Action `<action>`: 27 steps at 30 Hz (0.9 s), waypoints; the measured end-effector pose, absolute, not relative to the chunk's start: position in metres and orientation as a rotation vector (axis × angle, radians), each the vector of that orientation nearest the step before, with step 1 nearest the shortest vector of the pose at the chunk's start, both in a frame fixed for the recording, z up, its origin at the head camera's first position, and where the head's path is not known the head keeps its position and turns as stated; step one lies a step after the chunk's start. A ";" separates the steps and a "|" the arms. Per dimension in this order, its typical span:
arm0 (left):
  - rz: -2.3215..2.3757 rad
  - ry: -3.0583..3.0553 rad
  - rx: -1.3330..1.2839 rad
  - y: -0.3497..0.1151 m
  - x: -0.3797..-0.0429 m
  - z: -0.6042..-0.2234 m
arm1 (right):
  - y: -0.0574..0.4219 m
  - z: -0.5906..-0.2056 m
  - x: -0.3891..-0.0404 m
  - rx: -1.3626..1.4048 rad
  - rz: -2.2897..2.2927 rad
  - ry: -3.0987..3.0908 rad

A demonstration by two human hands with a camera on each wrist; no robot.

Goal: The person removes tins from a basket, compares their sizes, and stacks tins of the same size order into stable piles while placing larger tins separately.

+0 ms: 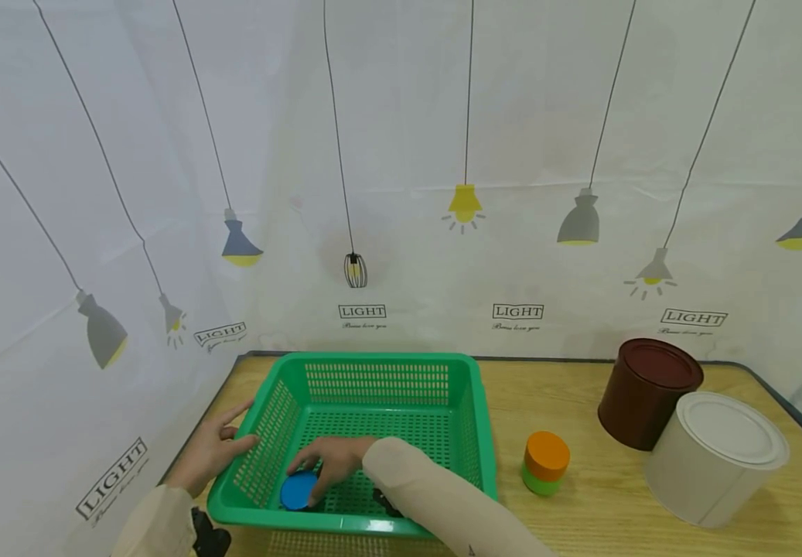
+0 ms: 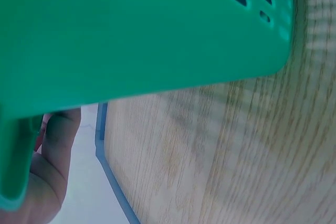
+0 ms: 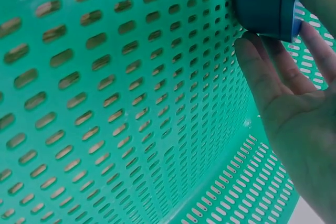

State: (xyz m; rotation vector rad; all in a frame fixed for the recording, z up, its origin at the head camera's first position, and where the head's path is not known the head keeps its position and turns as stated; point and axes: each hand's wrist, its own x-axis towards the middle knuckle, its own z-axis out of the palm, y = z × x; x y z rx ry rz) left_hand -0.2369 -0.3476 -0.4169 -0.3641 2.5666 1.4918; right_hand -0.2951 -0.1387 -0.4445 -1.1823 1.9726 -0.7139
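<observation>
A green plastic basket (image 1: 470, 433) with slotted walls and floor stands on the table. My left hand (image 1: 207, 452) grips its left rim, thumb on top and fingers outside; the left wrist view has the curled fingers (image 2: 59, 142) by the rim's outer side. Inside the basket's near left corner is a small round blue container (image 1: 298, 490). My right hand (image 1: 338, 458) reaches over the near wall and holds this container, fingers and thumb around its side. From the right wrist, the blue container (image 3: 262, 3) shows as a short cylinder, close over the slotted floor.
Right of the basket stands a small round container with an orange lid (image 1: 547, 455) and green base. Farther right are a dark brown can (image 1: 640, 394) and a white can (image 1: 714, 464), close together. A lamp-printed white cloth (image 1: 407, 155) hangs behind the wooden table (image 1: 547, 394).
</observation>
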 end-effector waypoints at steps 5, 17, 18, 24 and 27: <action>1.495 2.572 -0.352 -0.348 -0.237 -0.417 | -0.137 -0.442 -0.294 -1.155 -0.738 1.991; 1.483 2.580 -0.342 -0.347 -0.237 -0.417 | -0.132 -0.440 -0.295 -1.059 -0.688 2.162; 1.476 2.585 -0.340 -0.348 -0.237 -0.417 | -0.132 -0.440 -0.295 -1.057 -0.680 2.189; 1.490 2.574 -0.360 -0.347 -0.237 -0.418 | -0.127 -0.438 -0.295 -1.024 -0.708 2.273; 1.505 2.571 -0.360 -0.347 -0.237 -0.419 | -0.125 -0.437 -0.294 -1.024 -0.707 2.307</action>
